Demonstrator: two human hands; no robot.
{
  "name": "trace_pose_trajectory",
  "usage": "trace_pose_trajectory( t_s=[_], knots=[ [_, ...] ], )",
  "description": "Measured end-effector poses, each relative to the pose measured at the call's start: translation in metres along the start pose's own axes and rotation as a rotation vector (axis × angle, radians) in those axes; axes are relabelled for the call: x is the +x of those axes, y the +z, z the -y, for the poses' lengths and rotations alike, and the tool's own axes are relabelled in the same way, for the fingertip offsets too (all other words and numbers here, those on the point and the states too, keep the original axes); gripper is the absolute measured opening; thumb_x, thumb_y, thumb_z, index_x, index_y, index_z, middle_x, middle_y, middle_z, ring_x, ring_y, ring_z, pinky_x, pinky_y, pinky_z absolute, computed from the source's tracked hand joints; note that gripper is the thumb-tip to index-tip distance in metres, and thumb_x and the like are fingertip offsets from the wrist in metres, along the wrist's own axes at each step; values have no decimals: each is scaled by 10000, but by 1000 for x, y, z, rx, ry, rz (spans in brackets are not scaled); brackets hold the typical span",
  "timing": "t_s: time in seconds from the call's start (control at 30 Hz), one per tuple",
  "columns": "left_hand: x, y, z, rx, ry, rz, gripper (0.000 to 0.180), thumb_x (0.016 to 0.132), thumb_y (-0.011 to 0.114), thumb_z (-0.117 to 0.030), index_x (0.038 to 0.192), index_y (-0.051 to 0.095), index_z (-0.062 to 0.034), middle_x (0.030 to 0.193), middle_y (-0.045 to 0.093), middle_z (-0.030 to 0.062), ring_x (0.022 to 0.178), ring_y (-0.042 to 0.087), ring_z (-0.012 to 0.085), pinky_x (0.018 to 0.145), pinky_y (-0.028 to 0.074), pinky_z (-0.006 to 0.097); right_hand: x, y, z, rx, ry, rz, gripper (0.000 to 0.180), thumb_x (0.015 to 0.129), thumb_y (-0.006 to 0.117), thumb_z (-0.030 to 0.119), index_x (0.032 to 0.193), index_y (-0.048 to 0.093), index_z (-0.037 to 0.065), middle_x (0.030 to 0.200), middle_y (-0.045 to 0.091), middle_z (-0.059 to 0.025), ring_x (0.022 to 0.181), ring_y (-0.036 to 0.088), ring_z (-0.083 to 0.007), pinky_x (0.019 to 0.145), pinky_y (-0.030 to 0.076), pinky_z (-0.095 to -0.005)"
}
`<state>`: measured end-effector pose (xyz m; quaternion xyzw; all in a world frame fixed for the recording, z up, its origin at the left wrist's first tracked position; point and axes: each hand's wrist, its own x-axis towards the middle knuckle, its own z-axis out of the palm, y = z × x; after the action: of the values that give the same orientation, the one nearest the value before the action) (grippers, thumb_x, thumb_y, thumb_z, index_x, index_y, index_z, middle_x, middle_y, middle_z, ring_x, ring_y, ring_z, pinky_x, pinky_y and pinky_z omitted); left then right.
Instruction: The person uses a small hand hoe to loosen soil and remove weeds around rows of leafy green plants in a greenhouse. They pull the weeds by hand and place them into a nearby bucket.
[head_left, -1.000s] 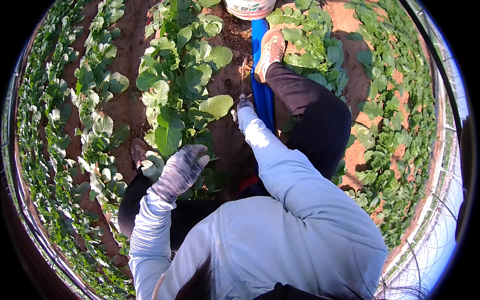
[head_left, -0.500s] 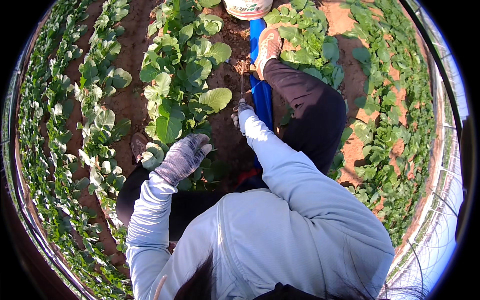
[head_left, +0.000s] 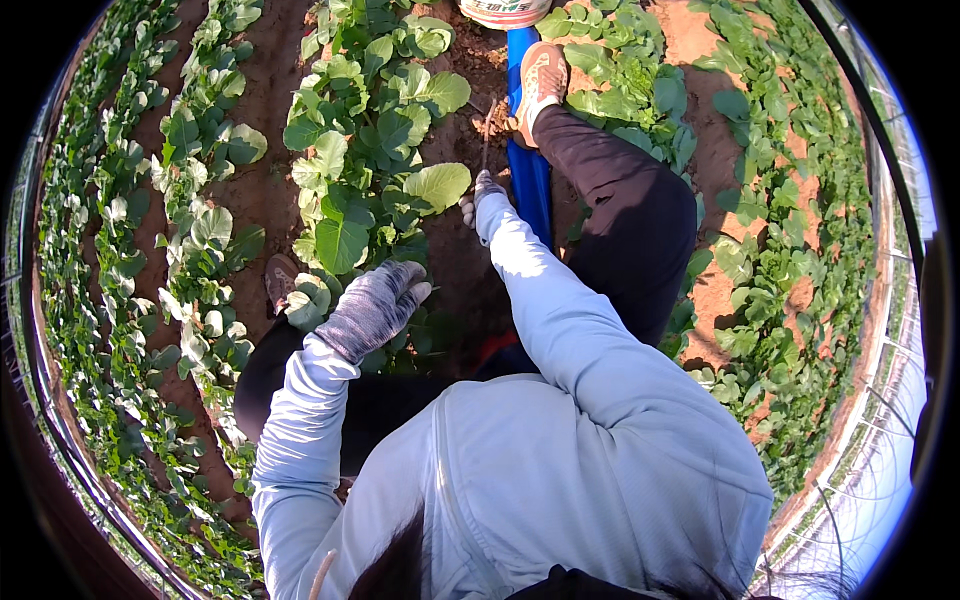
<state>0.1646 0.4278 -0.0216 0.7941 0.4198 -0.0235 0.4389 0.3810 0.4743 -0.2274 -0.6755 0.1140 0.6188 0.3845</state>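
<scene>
My right hand [head_left: 485,205], in a grey glove, reaches forward over the soil furrow. Its fingers are wrapped round a thin, rod-like hand tool [head_left: 487,140], whose far end lies by the loose soil; I cannot make out its head. My left hand [head_left: 372,308], also gloved, hovers beside the near end of a row of leafy green plants [head_left: 345,235]. Its thumb stands apart from the loosely bent fingers, and nothing shows in it. A broad, pale green leaf [head_left: 438,187] leans out of that row toward my right hand.
A long blue plastic strip [head_left: 530,190] runs along the furrow from under a white bucket [head_left: 505,12]. My shoe [head_left: 543,85] rests beside the strip. More leafy rows [head_left: 635,80] grow on the right, and others [head_left: 185,140] on the left.
My right hand has moved slightly forward with the tool, whose far end has swung a little. My left hand has shifted barely, staying by the plants. The view has moved slightly.
</scene>
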Motion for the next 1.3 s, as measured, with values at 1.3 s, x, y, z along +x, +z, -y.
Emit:
trace_pose_trajectory(
  t_s=[1.3],
  knots=[
    [-43,-14,8,140,-28,-115,312,869,534,-273,1054,577,-25,960,626,180,902,596,332,780,465,391,-46,-24,-78,-213,-360,114,155,860,547,251,900,500,109,607,549,-59,390,498,-177,324,430,-337]
  ],
)
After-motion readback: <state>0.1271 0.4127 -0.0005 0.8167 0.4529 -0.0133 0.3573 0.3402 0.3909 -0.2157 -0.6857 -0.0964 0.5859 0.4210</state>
